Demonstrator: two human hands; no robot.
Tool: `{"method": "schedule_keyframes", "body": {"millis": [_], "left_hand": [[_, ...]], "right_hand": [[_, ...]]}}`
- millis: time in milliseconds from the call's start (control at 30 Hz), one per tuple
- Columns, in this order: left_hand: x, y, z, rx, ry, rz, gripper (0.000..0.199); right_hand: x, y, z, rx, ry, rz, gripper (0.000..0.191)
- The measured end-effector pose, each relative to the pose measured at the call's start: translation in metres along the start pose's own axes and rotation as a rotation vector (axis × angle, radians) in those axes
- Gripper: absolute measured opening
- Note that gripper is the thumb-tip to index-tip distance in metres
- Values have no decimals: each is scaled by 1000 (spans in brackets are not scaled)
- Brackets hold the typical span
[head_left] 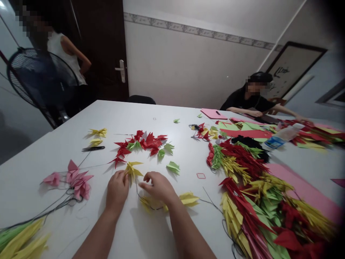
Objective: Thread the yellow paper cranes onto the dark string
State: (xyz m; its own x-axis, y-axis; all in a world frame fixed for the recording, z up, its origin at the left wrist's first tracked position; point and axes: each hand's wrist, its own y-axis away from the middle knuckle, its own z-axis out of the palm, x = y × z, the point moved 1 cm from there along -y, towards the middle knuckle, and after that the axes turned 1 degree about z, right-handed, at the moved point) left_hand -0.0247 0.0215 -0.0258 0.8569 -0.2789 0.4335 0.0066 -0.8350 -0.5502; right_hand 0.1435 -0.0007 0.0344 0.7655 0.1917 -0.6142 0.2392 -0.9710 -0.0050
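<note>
My left hand (117, 190) is closed on a yellow folded-paper crane (132, 168), pinching its left side just above the tabletop. My right hand (158, 186) hovers to the right of it, thumb and forefinger apart and curved, with no object visible between them. A dark thread (137, 192) runs down from the crane to more yellow cranes (189, 199) strung on it, partly covered by my right forearm. Beyond my hands lies a curved group of red paper cranes (149, 140), with green cranes (173, 167) beside it.
Thread snips (93, 148) lie near two yellow cranes (98, 132). Pink cranes (78, 181) on dark threads are at left. Heaped crane strings (242, 162) and a plastic bottle (284, 136) occupy the right. One person (250, 97) sits across the table; another (67, 57) stands by a fan (16, 79).
</note>
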Motion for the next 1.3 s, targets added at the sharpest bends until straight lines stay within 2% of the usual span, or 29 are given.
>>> {"method": "schedule_keyframes", "body": {"millis": [133, 233, 400, 533, 667, 767, 1000, 1133, 1233, 1300], "left_hand": [[-6, -1, 2, 41, 29, -20, 30], [-11, -1, 6, 71, 52, -15, 33], [-8, -1, 7, 211, 26, 15, 35], [6, -2, -4, 297, 10, 92, 31], [18, -3, -17, 353, 113, 155, 20], [23, 0, -22, 329, 257, 185, 13], [25, 5, -24, 176, 429, 17, 13], [29, 8, -24, 31, 455, 45, 23], [31, 8, -24, -18, 439, 52, 30], [31, 8, -23, -24, 422, 40, 31]], "right_hand": [[-6, 5, 5, -240, 91, -41, 43], [-5, 5, 8, -335, 114, -42, 40], [-1, 4, 3, -365, 45, -38, 45], [1, 3, 0, -419, 25, -56, 34], [5, 1, 0, -407, -65, -40, 25], [11, -2, 3, -370, -178, -15, 19], [24, -5, 10, -288, -323, 96, 19], [29, 0, -2, -411, -358, 124, 24], [31, 4, -11, -529, -309, 83, 43], [29, 5, -13, -543, -225, 51, 53]]}}
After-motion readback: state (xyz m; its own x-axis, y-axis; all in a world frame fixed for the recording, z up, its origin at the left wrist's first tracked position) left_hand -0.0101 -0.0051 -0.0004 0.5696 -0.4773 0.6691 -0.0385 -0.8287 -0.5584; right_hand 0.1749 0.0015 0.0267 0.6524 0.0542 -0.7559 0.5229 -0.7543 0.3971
